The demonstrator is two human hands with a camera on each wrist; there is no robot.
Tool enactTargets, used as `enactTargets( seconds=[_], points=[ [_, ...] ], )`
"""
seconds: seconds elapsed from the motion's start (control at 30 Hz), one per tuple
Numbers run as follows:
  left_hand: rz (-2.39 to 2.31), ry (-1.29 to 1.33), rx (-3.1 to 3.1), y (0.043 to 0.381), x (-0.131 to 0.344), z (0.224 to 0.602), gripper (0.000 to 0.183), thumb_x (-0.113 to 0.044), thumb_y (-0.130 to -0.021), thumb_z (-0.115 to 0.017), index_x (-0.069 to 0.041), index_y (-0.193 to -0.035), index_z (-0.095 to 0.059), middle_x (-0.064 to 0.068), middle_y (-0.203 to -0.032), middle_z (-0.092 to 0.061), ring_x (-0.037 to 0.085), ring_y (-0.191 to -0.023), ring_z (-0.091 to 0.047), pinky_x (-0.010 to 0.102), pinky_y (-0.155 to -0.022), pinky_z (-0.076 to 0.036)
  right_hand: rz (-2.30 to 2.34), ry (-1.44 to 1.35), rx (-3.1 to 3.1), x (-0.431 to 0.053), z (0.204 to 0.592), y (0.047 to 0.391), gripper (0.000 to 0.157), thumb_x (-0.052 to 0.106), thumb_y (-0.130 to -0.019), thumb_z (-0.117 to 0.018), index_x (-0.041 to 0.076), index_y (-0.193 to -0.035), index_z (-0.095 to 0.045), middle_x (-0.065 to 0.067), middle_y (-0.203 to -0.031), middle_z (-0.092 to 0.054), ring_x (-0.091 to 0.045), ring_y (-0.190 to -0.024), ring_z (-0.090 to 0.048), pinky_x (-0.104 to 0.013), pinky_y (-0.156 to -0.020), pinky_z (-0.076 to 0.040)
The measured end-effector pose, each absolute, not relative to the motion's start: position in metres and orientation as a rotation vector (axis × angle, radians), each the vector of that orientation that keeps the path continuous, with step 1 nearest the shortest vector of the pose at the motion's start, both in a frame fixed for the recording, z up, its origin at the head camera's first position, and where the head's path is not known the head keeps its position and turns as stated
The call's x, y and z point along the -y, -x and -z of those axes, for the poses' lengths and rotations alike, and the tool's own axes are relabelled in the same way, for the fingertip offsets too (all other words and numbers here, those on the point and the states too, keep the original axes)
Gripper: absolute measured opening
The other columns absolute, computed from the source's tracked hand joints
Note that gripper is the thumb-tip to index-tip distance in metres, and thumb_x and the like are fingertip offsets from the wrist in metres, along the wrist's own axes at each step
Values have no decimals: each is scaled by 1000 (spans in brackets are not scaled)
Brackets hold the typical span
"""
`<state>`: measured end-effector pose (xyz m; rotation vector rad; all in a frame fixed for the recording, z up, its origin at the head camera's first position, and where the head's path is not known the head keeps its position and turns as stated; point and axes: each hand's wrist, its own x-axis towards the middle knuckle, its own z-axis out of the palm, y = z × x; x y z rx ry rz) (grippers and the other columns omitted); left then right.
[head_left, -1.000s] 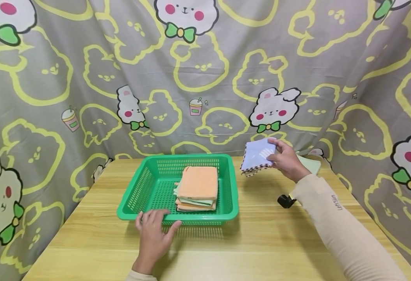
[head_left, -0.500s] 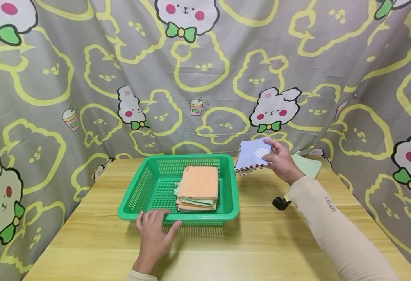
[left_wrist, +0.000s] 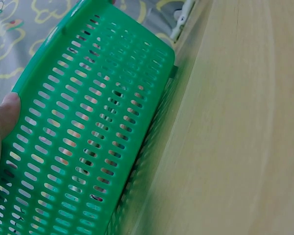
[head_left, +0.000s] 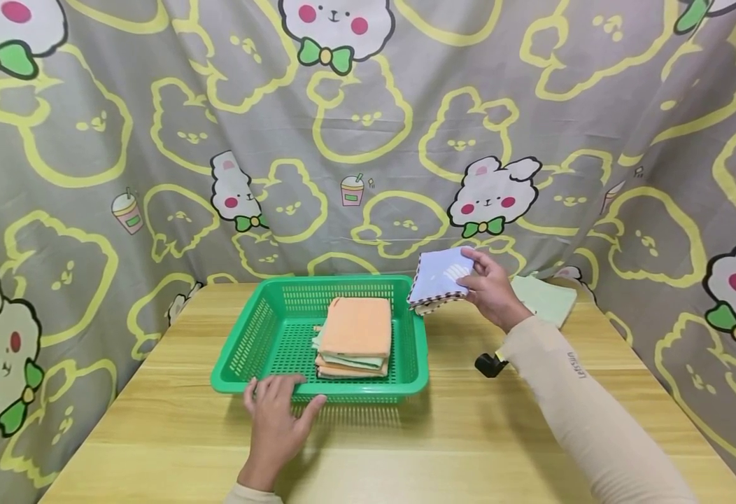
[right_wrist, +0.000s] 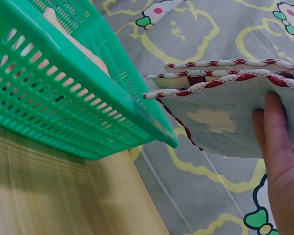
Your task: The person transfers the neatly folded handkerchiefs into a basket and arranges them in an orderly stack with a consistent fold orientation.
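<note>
My right hand (head_left: 494, 294) pinches a folded lavender towel (head_left: 437, 274) between thumb and fingers. The towel has a white printed patch and a dark-and-white stitched edge; its stacked layers (right_wrist: 215, 78) show in the right wrist view. It hangs in the air at the right rim of a green plastic basket (head_left: 417, 350). My left hand (head_left: 276, 423) holds the basket's front rim, fingers over the top, thumb spread to the right. Inside the basket, towards its right side, lies a stack of folded towels with an orange one (head_left: 355, 327) on top and pale green layers below.
A pale green towel (head_left: 547, 299) lies at the back right of the wooden table (head_left: 368, 462), partly behind my right hand. A small black device (head_left: 490, 364) sits at my right wrist. A patterned grey curtain (head_left: 399, 140) encloses the back and sides.
My right hand has moved left with the lavender towel, from right of the basket to its right rim. More of the pale green towel shows. My left hand stays on the front rim.
</note>
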<state>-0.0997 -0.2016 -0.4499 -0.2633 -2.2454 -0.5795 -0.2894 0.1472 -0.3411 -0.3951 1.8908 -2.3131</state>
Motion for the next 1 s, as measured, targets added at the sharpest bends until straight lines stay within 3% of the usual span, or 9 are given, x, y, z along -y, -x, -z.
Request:
enactTargets(
  seconds=[0.37, 0.7, 1.0],
  points=[
    [579, 259, 2245, 99, 202, 450, 52, -55, -87, -62, -4, -99, -63, 11, -93, -64, 35, -94, -50, 66, -96, -14, 2366, 356, -1774, -131, 345, 291, 69, -14, -90, -46, 2, -152, -22, -9, -162, -2, -8, -71, -48, -19, -55, -40],
    [585, 261, 2250, 100, 202, 449, 52, -53, -86, -64, -3, -99, -63, 11, -94, -64, 34, -94, -50, 66, -96, -14, 2402, 306, -1720, -118, 344, 290, 67, -15, -90, -45, 2, -151, -24, -16, -149, -29, -10, -75, -54, -20, -61, -48],
    [588, 255, 2262, 100, 202, 449, 50, -51, -85, -67, -4, -100, -64, 10, -94, -64, 34, -95, -50, 66, -97, -13, 2423, 283, -1680, -105, 346, 290, 68, -14, -89, -46, 3, -151, -25, -8, -157, -17, -8, -65, -45, -20, -57, -43]
  ],
)
